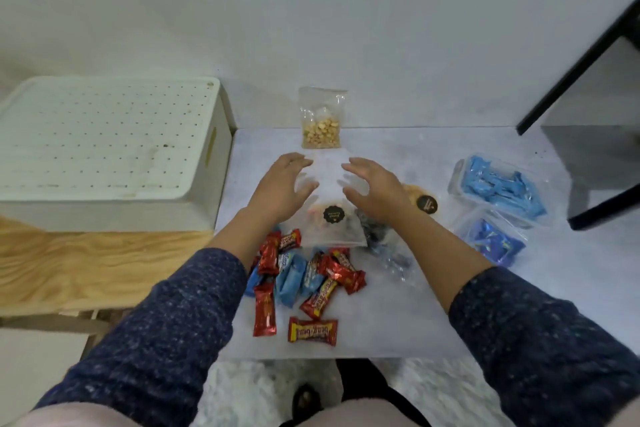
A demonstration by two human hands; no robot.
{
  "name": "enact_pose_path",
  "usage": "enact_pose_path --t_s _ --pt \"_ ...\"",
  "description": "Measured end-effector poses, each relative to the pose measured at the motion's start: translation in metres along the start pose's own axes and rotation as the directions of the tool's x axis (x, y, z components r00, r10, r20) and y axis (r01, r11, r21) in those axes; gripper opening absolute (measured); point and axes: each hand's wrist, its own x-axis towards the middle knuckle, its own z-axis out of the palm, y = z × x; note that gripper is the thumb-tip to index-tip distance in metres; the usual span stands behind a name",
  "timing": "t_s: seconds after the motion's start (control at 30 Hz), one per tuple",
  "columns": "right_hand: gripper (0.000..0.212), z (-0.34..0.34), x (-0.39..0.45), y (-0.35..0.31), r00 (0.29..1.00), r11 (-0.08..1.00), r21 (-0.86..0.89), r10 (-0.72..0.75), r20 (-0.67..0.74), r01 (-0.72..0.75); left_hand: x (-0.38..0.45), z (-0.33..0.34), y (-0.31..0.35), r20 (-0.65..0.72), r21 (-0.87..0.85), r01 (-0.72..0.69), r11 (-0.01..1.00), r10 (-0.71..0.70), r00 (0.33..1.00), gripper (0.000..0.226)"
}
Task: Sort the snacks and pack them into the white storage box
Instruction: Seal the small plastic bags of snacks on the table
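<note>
The white storage box stands at the left with its dotted lid on. A clear bag of nuts leans against the wall at the back. In the middle lies a frosted pouch with a black round sticker. My left hand and my right hand hover on either side of its upper part, fingers spread, holding nothing. Below the pouch is a heap of red and blue candy bars, and a red-and-yellow bar lies nearest me. A second stickered pouch peeks out past my right wrist.
Two clear tubs of blue-wrapped snacks sit at the right. A crumpled clear bag with dark sweets lies beside the heap. A black frame leg slants down at the far right. A wooden surface lies under the box.
</note>
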Motion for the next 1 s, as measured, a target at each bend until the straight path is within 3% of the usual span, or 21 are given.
enact_pose_path --t_s 0.27,0.33,0.47,0.63,0.8,1.0 --pt "0.061 0.035 -0.08 -0.021 0.994 0.999 0.025 0.036 0.101 -0.039 -0.085 0.015 -0.001 0.275 0.018 0.015 1.0 -0.019 0.961 0.075" --pt "0.061 0.043 -0.086 -0.021 0.993 0.998 -0.027 0.055 0.108 -0.052 -0.094 0.02 -0.003 0.284 0.02 0.001 1.0 -0.006 0.959 0.068" --pt "0.04 0.051 -0.085 -0.017 0.994 0.993 -0.053 0.107 -0.035 -0.108 -0.095 0.025 -0.001 0.177 -0.018 0.022 1.0 -0.019 0.984 0.03" --pt "0.017 0.037 -0.071 -0.023 0.972 0.985 0.021 0.172 -0.161 -0.171 -0.079 0.017 0.012 0.049 -0.056 0.093 0.994 -0.09 0.995 0.016" --pt "0.011 0.0 -0.054 -0.042 0.938 0.954 0.271 0.203 -0.28 -0.125 -0.057 -0.008 0.039 -0.141 -0.341 0.098 0.935 -0.154 0.978 0.013" --pt "0.005 -0.051 -0.035 -0.062 0.909 0.779 0.627 0.269 -0.318 -0.012 -0.016 -0.046 0.083 -0.315 -0.671 0.032 0.74 -0.325 0.892 0.015"
